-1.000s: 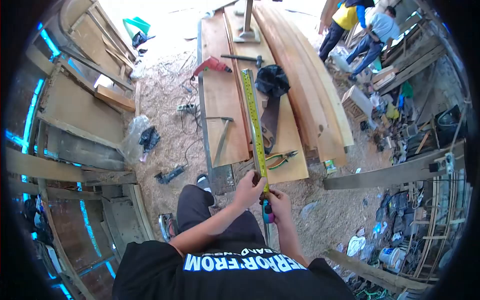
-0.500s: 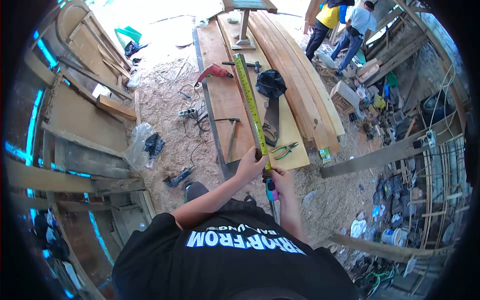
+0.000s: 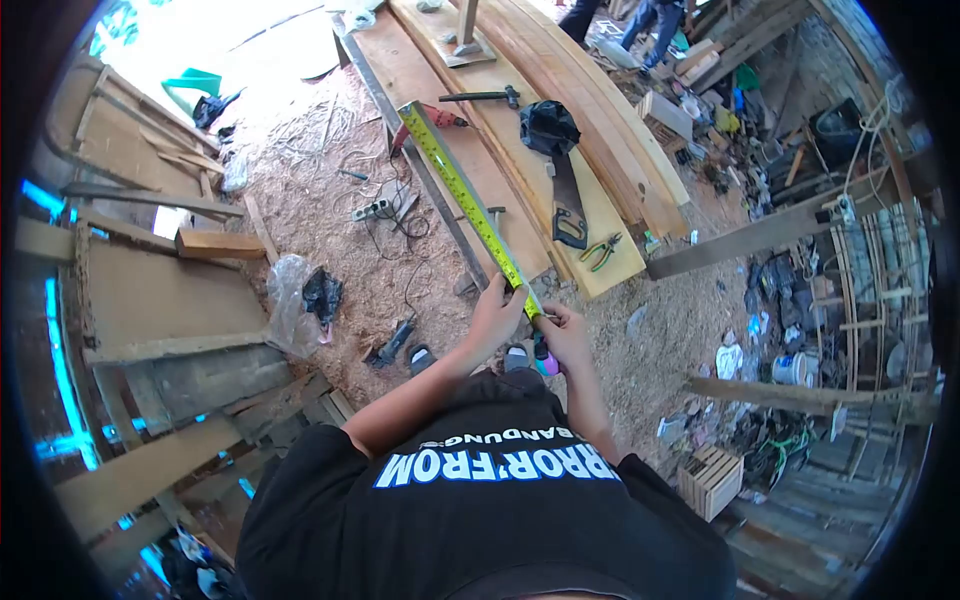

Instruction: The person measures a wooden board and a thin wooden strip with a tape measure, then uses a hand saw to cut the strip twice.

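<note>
Both hands are in front of my body, closed on a tape measure (image 3: 462, 196) whose yellow blade is pulled out and slants up to the left. My left hand (image 3: 497, 318) pinches the blade and a thin pale strip along its edge. Just below, my right hand (image 3: 566, 338) grips the lower end beside the pink and teal case (image 3: 546, 360). Beneath the blade lie a red drill (image 3: 446, 118), partly covered, and a hammer (image 3: 496, 211), mostly hidden. To the right on the boards are pliers (image 3: 603, 253) and a handsaw (image 3: 567, 205).
Long planks (image 3: 600, 140) stretch away ahead, bearing a black plastic bag (image 3: 549, 128) and another hammer (image 3: 480, 97). A power strip (image 3: 372, 210) and a corded power tool (image 3: 391, 345) lie on the shavings at left. Scrap and a wooden crate (image 3: 711, 480) are at right.
The tape's far end has swung left, over the drill. My view has shifted, and my hands have moved slightly away from the boards. The two people behind are now mostly out of view.
</note>
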Demonstrator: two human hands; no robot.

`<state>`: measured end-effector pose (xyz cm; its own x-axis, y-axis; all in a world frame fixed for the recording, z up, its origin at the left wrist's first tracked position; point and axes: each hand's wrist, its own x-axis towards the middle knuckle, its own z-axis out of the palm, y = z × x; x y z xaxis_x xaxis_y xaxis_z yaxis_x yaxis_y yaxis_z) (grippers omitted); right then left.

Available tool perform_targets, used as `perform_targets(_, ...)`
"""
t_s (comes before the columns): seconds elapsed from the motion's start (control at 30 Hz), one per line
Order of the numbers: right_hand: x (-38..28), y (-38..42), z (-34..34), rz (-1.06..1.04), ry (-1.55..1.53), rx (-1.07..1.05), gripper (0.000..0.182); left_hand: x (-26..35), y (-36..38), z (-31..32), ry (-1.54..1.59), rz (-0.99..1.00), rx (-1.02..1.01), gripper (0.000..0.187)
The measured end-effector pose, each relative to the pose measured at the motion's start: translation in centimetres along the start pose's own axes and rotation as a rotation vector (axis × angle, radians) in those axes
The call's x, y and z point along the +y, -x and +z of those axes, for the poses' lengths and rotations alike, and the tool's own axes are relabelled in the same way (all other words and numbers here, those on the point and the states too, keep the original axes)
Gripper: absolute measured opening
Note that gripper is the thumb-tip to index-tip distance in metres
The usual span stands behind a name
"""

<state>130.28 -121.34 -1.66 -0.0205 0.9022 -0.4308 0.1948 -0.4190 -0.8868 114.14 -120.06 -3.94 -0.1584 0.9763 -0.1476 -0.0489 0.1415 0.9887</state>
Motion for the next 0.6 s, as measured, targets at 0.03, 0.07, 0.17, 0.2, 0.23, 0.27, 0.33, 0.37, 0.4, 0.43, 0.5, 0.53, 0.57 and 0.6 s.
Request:
perform_targets(0.03,-0.1,0.0,0.0,0.005,0.04,-0.001,0.026,-0.4,0.0,-0.3,0.022,0.024,-0.008,0.031)
perform_targets(0.07,0.0,0.1,-0.1,0.01,0.081,-0.006,0.027,-0.7,0.0,-0.5,0.018,0.022,-0.025,0.031)
perform_targets(0.17,1.1,-0.5,-0.6,-0.007,0.045,-0.016,0.027,0.3,0.0,-1.0,0.014,0.024,-0.072,0.03)
perform_targets(0.2,1.0,-0.4,-0.8,-0.002,0.037,-0.012,0.026,2.1,0.3,-1.3,-0.072,0.007,-0.097,0.03)
perform_targets(0.23,0.9,-0.5,-1.1,0.002,0.021,-0.002,0.026,3.4,0.4,-1.3,-0.159,-0.009,-0.124,0.03)
perform_targets(0.27,0.9,-0.6,-1.5,0.023,0.029,-0.007,0.026,2.6,0.3,-0.7,-0.138,0.078,-0.093,0.029)
perform_targets(0.33,1.4,-1.0,-2.3,0.021,0.036,0.005,0.026,0.9,-0.6,0.4,-0.136,0.055,-0.123,0.029)
perform_targets(0.37,1.8,-1.5,-2.8,0.042,0.02,0.02,0.026,0.1,-0.9,1.0,-0.122,0.038,-0.131,0.028)
perform_targets(0.4,2.0,-1.9,-3.3,0.051,0.036,0.028,0.026,0.3,-1.3,1.6,-0.144,0.035,-0.138,0.027)
perform_targets(0.43,2.4,-2.5,-3.9,0.059,0.053,0.036,0.027,-0.3,-1.8,2.2,-0.155,0.018,-0.161,0.027)
perform_targets(0.5,4.7,-4.6,-5.2,0.073,0.041,0.057,0.028,-1.7,-3.1,3.8,-0.19,0.073,-0.151,0.027)
perform_targets(0.53,6.0,-5.8,-5.9,0.066,0.046,0.063,0.03,-2.6,-3.8,4.4,-0.217,0.033,-0.168,0.027)
perform_targets(0.57,7.3,-7.0,-6.8,0.058,0.051,0.067,0.032,-3.4,-4.3,5.1,-0.225,0.016,-0.177,0.027)
perform_targets(0.6,6.6,-7.7,-7.4,0.059,0.093,0.034,0.032,-3.8,-4.9,5.7,-0.203,-0.022,-0.167,0.027)
